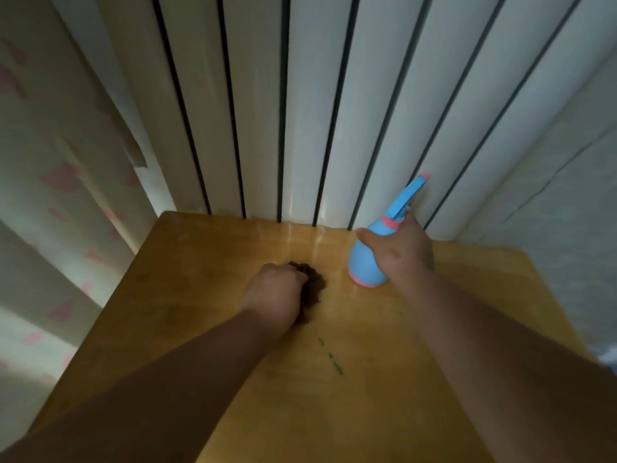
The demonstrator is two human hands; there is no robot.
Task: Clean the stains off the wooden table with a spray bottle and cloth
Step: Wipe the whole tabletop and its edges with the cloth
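Presently, a broken line of green stains (334, 359) runs across the middle of the wooden table (384, 422), toward its near edge, with one fainter fleck to their right. These marks look dry and unwiped, and no wet sheen shows around them.

Further in, at the table's centre, the left hand (273, 290) is balled into a fist, fingers curled tight around a bunched dark brown cloth (315, 282) that it holds against the wood. The cloth sits beyond the stains, not on them.

Toward the table's far right, the right hand (402, 253) grips the blue and pink spray bottle (364, 264) near the neck, thumb laid across the body and fingers wrapped behind it. Whether a finger is on the trigger cannot be told. The bottle leans, nozzle pointing away from the stains. Its base is at the tabletop, though contact is not certain.

Beyond the table's far edge stands a white ribbed wall panel (300, 111).

Assessment: both tools are in hand, but the cleaning is at an early stage. Spraying and wiping the green line appear outstanding.
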